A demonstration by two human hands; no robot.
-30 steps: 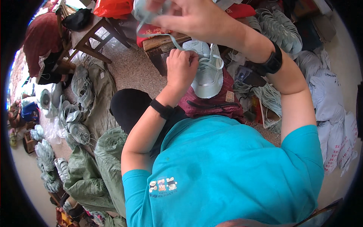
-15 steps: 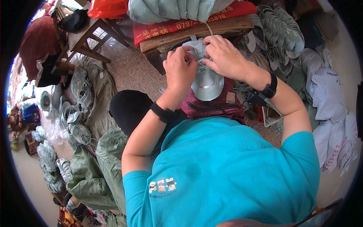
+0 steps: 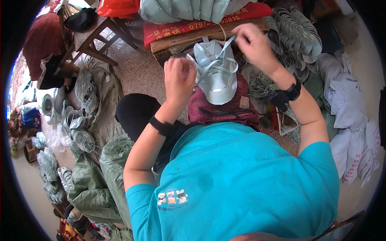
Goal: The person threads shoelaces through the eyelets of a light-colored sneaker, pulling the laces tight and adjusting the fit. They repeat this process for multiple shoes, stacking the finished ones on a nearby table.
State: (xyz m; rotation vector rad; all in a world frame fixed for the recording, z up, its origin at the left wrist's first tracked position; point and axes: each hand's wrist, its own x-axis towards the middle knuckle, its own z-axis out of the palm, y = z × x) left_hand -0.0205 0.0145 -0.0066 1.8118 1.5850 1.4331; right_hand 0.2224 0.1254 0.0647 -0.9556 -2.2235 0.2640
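A pale mint sneaker upper [image 3: 219, 89] rests toe toward me on dark red cloth [image 3: 225, 106] over my lap, against the wooden bench edge. A flat pale shoelace [image 3: 213, 69] crosses loosely over its tongue [image 3: 208, 49]. To the upper's right, my raised right hand [image 3: 257, 47] is closed, pinching a lace end that rises to its fingertips. My left hand [image 3: 179, 78] is closed at the upper's left side; its curled fingers hide whatever is in them.
Ahead stands a wooden bench [image 3: 217, 30] with red printed cloth and stacked pale uppers [image 3: 183, 10]. More uppers hang in bundles [image 3: 297, 34] at right, near white sacks [image 3: 345, 104]. At left are a wooden stool [image 3: 94, 40], scattered shoe uppers [image 3: 84, 92] and green sacks [image 3: 90, 184].
My hands have parted from over the tongue, the left moving left and down, the right going up and right with a lace end. The crossed lace now shows.
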